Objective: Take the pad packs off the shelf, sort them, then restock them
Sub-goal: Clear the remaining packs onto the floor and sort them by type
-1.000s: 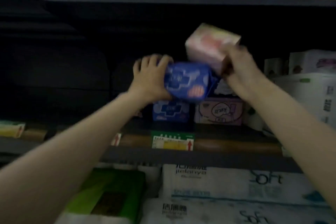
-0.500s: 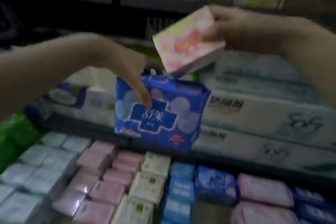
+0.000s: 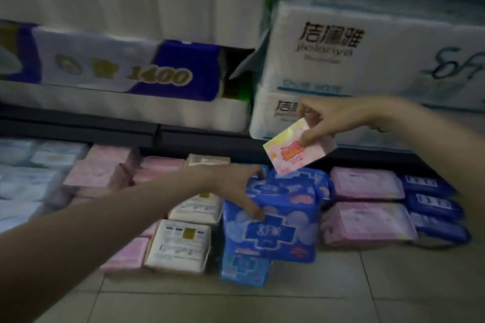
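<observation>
Your left hand (image 3: 237, 189) grips the blue pack (image 3: 275, 220) above the blue pile (image 3: 244, 267); set it square there. Right hand (image 3: 330, 119) pinches the pink pack (image 3: 294, 151) just above; it belongs on a pink stack.

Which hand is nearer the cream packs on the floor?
Left. The left hand grips the blue pack right beside the cream packs; the right hand holds the small pink pack higher and farther right.
</observation>
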`<state>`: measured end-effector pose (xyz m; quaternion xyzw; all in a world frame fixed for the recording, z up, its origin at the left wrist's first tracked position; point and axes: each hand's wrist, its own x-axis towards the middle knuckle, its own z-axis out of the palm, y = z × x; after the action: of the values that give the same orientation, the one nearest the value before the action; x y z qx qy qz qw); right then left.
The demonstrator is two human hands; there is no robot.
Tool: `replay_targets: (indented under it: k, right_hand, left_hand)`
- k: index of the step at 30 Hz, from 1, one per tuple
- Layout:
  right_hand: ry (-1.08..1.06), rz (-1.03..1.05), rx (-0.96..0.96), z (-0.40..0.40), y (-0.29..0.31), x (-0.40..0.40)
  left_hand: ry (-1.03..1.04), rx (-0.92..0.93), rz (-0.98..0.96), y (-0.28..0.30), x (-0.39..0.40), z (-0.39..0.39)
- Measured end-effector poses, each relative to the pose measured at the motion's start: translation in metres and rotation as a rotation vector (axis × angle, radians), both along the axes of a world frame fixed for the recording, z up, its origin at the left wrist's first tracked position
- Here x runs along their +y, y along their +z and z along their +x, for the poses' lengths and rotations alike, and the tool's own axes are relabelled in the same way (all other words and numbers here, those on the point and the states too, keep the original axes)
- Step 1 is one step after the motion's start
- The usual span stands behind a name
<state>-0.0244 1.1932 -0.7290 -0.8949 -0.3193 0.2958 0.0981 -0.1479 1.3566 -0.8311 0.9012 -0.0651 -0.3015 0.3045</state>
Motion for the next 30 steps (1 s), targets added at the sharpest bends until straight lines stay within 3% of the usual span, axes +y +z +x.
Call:
replay_targets:
  k: [4,9,13,18,23,27,30]
  right_hand:
    - [-0.155,-0.043,0.026,0.014,-0.022,-0.061]
    - [-0.306,-0.03,0.11,0.014,-0.064,-0.109]
    - [-0.369,0.05,0.144,0.007,-0.083,-0.12]
    - [-0.333,0.095,0.171,0.007,-0.09,-0.104]
    - [-0.353,0.279,0.167,0.004,-0.093,-0.065]
    - [-0.389,0.442,0.209,0.0,-0.103,-0.036]
    - [-0.418,0.516,0.271,-0.008,-0.111,-0.007]
  left_hand:
    - [-0.092,-0.099,-0.093,-0.035,-0.069,0.029]
    - [-0.204,-0.276,0.261,-0.084,-0.104,0.034]
    - [-0.211,-0.272,0.353,-0.104,-0.092,0.023]
    - [-0.274,-0.375,0.607,-0.103,-0.095,0.026]
    - [-0.185,-0.381,0.51,-0.108,-0.096,0.023]
    - [-0.199,-0.433,0.462,-0.081,-0.043,0.019]
    - [0.056,-0.46,0.437,-0.064,0.035,-0.013]
